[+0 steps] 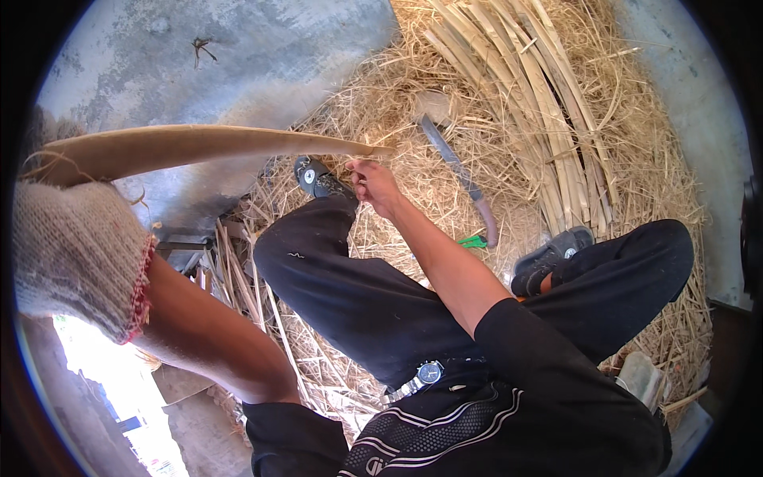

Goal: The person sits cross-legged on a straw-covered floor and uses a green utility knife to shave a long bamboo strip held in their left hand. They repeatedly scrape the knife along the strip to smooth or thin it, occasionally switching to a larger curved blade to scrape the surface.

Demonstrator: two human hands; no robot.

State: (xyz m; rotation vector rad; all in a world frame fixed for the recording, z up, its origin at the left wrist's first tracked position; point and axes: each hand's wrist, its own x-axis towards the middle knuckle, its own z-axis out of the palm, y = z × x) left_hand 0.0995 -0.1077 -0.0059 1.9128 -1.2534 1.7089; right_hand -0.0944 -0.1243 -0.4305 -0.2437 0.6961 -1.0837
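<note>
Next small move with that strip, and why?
Probably draw the right hand further back along the strip, stripping fibre. The gloved left hand holds the strip's thick end raised, while the right fingers pinch its thin tip above the straw.

Gloved left hand (pixel 75 254) — its grip blurred, partly cut off.

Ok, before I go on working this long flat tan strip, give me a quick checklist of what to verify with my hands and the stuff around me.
1. Gloved left hand grips the long flat tan strip: cannot tell, the fingers are out of view.
2. Bare right hand pinches the strip's far tip: ok.
3. Curved metal blade lies apart from both hands, on the straw: ok.
4. Left foot in a black sandal sits right beside the right hand: not ok, crowded.
5. Bundle of pale split cane lies ahead, beyond the blade: ok.
</note>
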